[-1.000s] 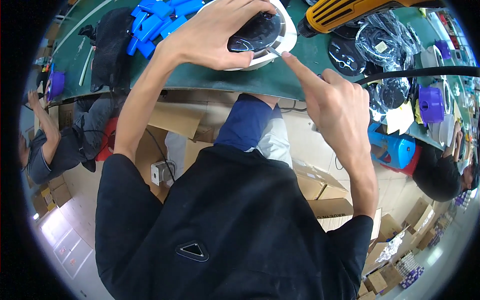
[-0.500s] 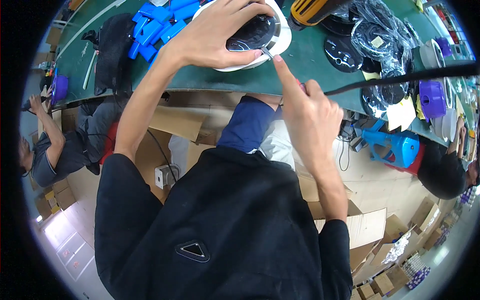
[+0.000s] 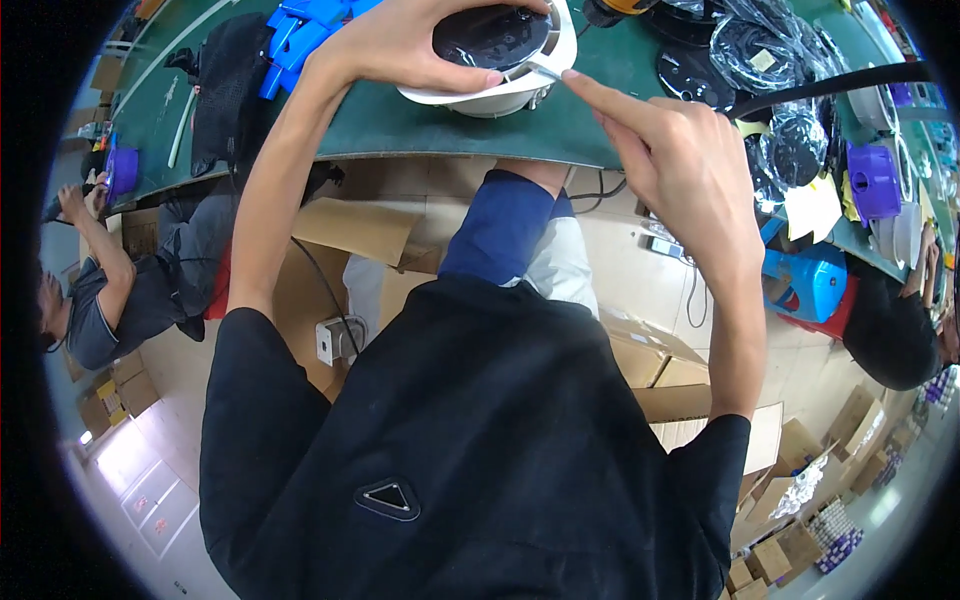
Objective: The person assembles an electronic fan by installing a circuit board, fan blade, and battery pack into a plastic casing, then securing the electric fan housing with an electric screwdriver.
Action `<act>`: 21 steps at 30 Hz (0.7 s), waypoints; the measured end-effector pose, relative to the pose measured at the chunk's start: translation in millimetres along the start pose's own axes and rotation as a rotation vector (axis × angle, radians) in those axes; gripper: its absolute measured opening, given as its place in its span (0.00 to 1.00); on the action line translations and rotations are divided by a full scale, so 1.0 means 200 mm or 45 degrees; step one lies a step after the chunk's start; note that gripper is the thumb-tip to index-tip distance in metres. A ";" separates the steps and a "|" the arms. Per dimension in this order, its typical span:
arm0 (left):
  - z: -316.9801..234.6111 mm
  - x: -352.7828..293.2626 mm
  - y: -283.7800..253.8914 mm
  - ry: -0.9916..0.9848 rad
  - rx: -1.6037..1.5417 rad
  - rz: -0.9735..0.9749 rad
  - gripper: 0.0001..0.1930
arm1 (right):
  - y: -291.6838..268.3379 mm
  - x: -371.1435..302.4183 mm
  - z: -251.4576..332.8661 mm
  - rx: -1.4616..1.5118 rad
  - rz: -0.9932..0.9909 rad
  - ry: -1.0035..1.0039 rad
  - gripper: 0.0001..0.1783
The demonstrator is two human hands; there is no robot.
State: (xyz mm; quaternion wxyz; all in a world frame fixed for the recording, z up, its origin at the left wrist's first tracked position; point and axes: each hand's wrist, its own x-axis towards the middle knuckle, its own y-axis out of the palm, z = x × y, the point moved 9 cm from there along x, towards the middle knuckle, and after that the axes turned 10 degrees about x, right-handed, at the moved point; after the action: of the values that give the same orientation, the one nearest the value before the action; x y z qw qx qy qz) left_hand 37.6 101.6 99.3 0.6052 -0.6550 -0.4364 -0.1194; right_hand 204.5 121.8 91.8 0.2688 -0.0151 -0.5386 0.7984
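Observation:
My left hand (image 3: 395, 45) is curled around a round white plastic housing (image 3: 564, 45) near the table's front edge, its thumb along the near rim. A glossy black disc (image 3: 490, 40) sits inside the housing. My right hand (image 3: 695, 155) is closed around a slim metal-tipped tool (image 3: 543, 71), index finger stretched along it. The tool's tip meets the housing rim beside my left thumb. Its handle is hidden by my right hand, so its exact kind cannot be told.
Blue wrapped packs (image 3: 300, 45) and a black bag (image 3: 228, 90) lie left. A yellow-black power drill (image 3: 612, 8), black discs in clear film (image 3: 750, 55) and a black cable (image 3: 840, 88) are right. Cardboard boxes (image 3: 350, 232) stand below. A person works at each side.
My right hand has swung right and turned flatter, its tool still at the rim. The housing appears higher and slightly left in view, with its near side more visible.

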 end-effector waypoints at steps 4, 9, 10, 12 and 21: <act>0.01 0.00 0.01 -0.023 -0.064 -0.005 0.36 | 0.01 0.00 -0.01 -0.073 0.003 -0.070 0.20; 0.04 0.03 0.01 -0.357 0.050 0.203 0.37 | -0.01 0.01 -0.04 -0.152 0.002 -0.100 0.21; 0.10 -0.03 0.03 -0.693 0.190 0.409 0.37 | 0.00 0.01 -0.03 -0.158 0.006 -0.134 0.22; 0.09 -0.04 0.05 -0.393 0.032 0.178 0.37 | 0.02 0.01 -0.01 -0.159 0.018 -0.125 0.22; 0.02 -0.02 0.01 -0.055 -0.107 -0.036 0.37 | -0.04 0.10 0.01 -0.036 0.095 -0.089 0.16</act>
State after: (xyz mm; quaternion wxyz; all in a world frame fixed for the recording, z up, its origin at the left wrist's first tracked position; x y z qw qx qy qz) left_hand 35.7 104.6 93.5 0.5659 -0.6761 -0.4530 -0.1320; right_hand 189.4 131.2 105.6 0.2197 -0.0109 -0.5581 0.8001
